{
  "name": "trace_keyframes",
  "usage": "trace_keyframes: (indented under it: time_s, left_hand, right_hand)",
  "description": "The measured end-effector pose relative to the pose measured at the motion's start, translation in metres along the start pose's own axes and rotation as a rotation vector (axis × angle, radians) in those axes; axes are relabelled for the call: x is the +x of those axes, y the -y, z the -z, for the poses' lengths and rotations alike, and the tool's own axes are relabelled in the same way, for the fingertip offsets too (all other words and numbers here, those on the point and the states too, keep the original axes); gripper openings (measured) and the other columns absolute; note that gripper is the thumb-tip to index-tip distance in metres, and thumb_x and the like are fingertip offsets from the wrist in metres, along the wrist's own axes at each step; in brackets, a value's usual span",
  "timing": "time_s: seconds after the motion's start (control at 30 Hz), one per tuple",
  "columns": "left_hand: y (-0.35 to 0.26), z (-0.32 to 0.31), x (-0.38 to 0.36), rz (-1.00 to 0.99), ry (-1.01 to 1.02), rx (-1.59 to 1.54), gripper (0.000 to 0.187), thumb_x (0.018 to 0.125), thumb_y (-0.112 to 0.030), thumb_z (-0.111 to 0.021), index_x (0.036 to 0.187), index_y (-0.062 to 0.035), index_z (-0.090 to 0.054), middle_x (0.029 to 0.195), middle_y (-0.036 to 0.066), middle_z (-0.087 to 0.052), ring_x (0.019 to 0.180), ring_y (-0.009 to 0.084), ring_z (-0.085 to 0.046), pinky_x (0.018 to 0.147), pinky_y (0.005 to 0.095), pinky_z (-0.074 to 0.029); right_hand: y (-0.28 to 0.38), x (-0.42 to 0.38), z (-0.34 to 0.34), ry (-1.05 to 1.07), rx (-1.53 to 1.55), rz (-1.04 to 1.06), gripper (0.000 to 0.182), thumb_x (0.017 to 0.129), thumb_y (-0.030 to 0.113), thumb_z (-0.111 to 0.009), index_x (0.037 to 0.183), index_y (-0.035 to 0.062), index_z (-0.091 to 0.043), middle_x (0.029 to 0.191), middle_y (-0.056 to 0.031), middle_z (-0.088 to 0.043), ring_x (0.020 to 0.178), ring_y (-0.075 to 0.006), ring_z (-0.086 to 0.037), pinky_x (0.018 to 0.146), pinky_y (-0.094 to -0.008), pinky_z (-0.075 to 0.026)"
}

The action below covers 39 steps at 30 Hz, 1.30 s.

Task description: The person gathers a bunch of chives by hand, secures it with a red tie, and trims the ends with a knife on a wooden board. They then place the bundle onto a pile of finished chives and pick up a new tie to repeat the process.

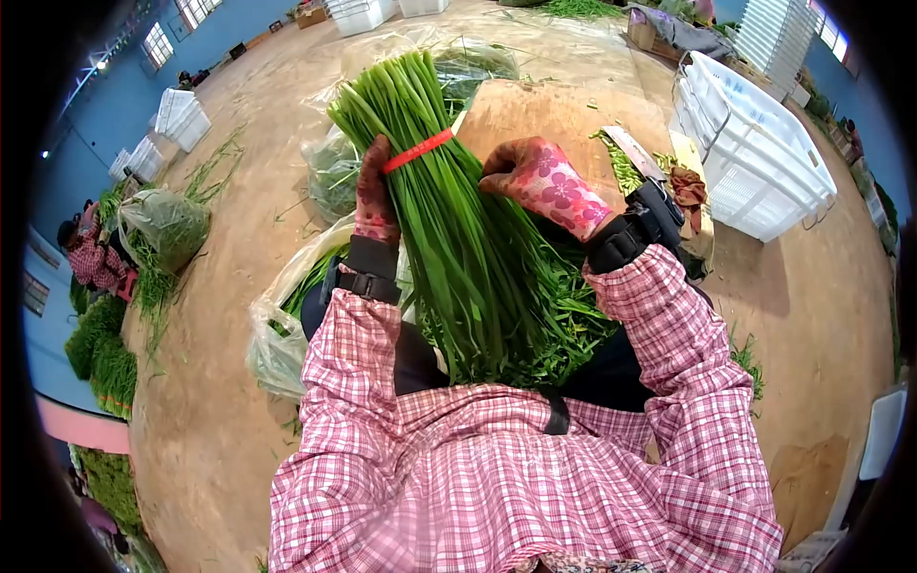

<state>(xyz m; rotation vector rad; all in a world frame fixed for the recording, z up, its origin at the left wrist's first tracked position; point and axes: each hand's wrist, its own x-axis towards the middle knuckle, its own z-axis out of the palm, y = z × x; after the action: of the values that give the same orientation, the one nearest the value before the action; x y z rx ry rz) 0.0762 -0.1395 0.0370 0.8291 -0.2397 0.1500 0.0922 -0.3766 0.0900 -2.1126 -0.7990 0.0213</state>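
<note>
A thick bunch of long green garlic chives (468,258) leans across my lap, its cut ends pointing up and away. A red band (418,151) with print on it circles the upper part. My left hand (375,186), in a stained flowered glove, grips the bunch from its left side just at the band; some of its fingers are hidden behind the stalks. On the other side, my right hand (540,181), in a pink flowered glove, is closed with fingers curled at the edge of the leaves. Whatever its fingertips hold, if anything, is hidden.
A wooden board (535,110) lies ahead, with a knife (633,153) and chopped stalk ends (621,172) on its right. White crates (755,143) stand at right. Plastic bags of greens (287,329) lie to my left. A co-worker (91,248) sits farther left.
</note>
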Motion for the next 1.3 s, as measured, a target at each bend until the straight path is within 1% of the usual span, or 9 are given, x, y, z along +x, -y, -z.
trace_keyframes:
  time_s: [0.17,0.33,0.47,0.5,0.6,1.03,1.17,1.23,1.3]
  left_hand:
    - [-0.004,-0.006,-0.009,-0.017,0.004,0.055,0.059,0.085,-0.042,-0.063,0.126,-0.0002,-0.054,0.116,0.013,-0.064,0.100,0.0237,-0.065,0.089,0.0369,-0.053]
    - [0.003,0.023,0.001,-0.001,0.157,0.153,0.064,0.086,-0.044,-0.063,0.133,-0.0030,-0.048,0.122,0.013,-0.061,0.104,0.0262,-0.063,0.091,0.0405,-0.053]
    - [0.012,0.020,-0.002,-0.051,0.009,0.193,0.055,0.081,-0.037,-0.066,0.118,0.0042,-0.059,0.107,0.011,-0.067,0.092,0.0209,-0.066,0.083,0.0350,-0.054]
    - [0.011,0.019,-0.003,-0.052,-0.009,0.208,0.055,0.081,-0.036,-0.066,0.118,0.0043,-0.059,0.107,0.011,-0.067,0.092,0.0206,-0.066,0.083,0.0347,-0.054]
    - [0.012,0.008,-0.009,-0.032,-0.024,0.233,0.050,0.082,-0.032,-0.066,0.117,0.0033,-0.060,0.106,0.010,-0.067,0.091,0.0187,-0.065,0.083,0.0326,-0.053]
    - [0.018,-0.009,-0.015,-0.003,0.062,0.288,0.055,0.080,-0.032,-0.068,0.123,-0.0009,-0.054,0.111,0.008,-0.064,0.095,0.0181,-0.063,0.085,0.0323,-0.050]
    - [0.013,-0.013,-0.023,0.035,0.062,0.270,0.058,0.079,-0.031,-0.067,0.125,-0.0007,-0.052,0.112,0.009,-0.063,0.096,0.0198,-0.063,0.087,0.0337,-0.051]
    - [0.014,-0.009,-0.022,0.048,0.070,0.250,0.058,0.079,-0.031,-0.068,0.126,-0.0004,-0.051,0.112,0.009,-0.063,0.096,0.0204,-0.064,0.086,0.0347,-0.052]
    - [0.016,-0.006,-0.022,0.043,0.061,0.239,0.058,0.079,-0.030,-0.068,0.125,-0.0003,-0.052,0.112,0.010,-0.063,0.096,0.0205,-0.064,0.085,0.0347,-0.052]
  right_hand:
    - [0.010,0.000,0.018,0.109,0.313,-0.245,0.024,0.076,0.020,-0.069,0.090,0.0007,-0.070,0.077,-0.0091,-0.070,0.074,-0.0186,-0.065,0.070,-0.0331,-0.051]
    - [0.027,0.016,0.036,0.137,0.099,0.126,0.025,0.085,0.029,-0.067,0.088,0.0041,-0.070,0.074,0.0008,-0.062,0.068,-0.0071,-0.054,0.056,-0.0257,-0.042]
    - [0.050,0.017,0.088,0.196,0.435,-0.043,0.025,0.089,0.030,-0.065,0.095,0.0073,-0.071,0.064,0.0046,-0.055,0.053,-0.0032,-0.041,0.047,-0.0208,-0.031]
    - [0.058,0.012,0.086,0.140,-0.010,-0.067,0.030,0.083,0.032,-0.070,0.100,0.0077,-0.072,0.088,-0.0055,-0.071,0.069,-0.0151,-0.063,0.062,-0.0290,-0.051]
    - [0.024,0.013,0.044,-0.029,-0.291,0.186,0.036,0.082,0.036,-0.070,0.101,0.0057,-0.071,0.092,-0.0134,-0.071,0.089,-0.0275,-0.068,0.081,-0.0360,-0.051]
    - [0.030,0.028,0.017,-0.383,0.243,0.009,0.020,0.074,0.019,-0.070,0.077,-0.0007,-0.065,0.066,-0.0087,-0.065,0.063,-0.0128,-0.062,0.058,-0.0296,-0.050]
    - [0.037,0.025,0.070,-0.314,0.937,0.167,0.012,0.085,0.013,-0.062,0.081,0.0011,-0.063,0.081,-0.0113,-0.067,0.068,-0.0157,-0.063,0.062,-0.0313,-0.053]
    - [0.048,0.008,0.104,-0.058,1.220,0.269,0.016,0.090,0.014,-0.057,0.078,0.0036,-0.061,0.086,-0.0120,-0.066,0.079,-0.0185,-0.063,0.075,-0.0333,-0.052]
    - [0.041,0.003,0.122,0.427,0.930,0.341,0.017,0.087,0.016,-0.064,0.098,0.0033,-0.060,0.086,-0.0089,-0.065,0.086,-0.0206,-0.062,0.080,-0.0339,-0.051]
